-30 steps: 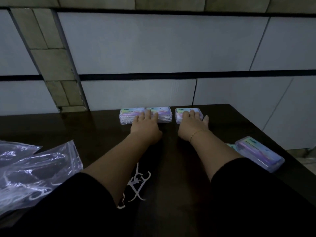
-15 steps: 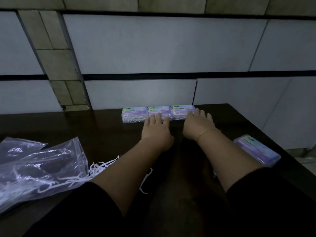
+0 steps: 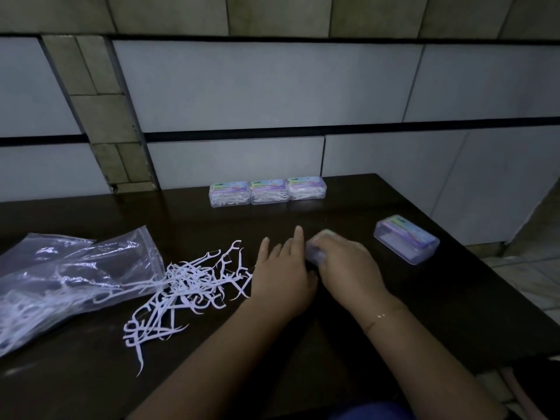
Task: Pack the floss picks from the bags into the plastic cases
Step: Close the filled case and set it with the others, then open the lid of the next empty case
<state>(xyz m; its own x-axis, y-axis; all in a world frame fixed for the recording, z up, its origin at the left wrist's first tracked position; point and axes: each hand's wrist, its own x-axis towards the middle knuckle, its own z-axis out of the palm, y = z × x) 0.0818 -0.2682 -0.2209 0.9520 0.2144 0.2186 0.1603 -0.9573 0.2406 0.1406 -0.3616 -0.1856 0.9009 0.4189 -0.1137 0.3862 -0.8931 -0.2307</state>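
Note:
Three filled plastic cases stand side by side at the table's far edge by the wall. A heap of white floss picks lies loose on the dark table, spilling from clear plastic bags at the left. My right hand is closed over a small plastic case in the middle of the table; most of that case is hidden. My left hand lies flat beside it with fingers apart, touching the case's left side. Another closed case sits at the right.
A tiled wall rises directly behind the table. The table's right edge drops off to a tiled floor at the right.
Both hands have drawn back from the row of three cases at the wall to the table's middle. My right hand now covers a separate case. The view has tilted down and left, showing the pick heap.

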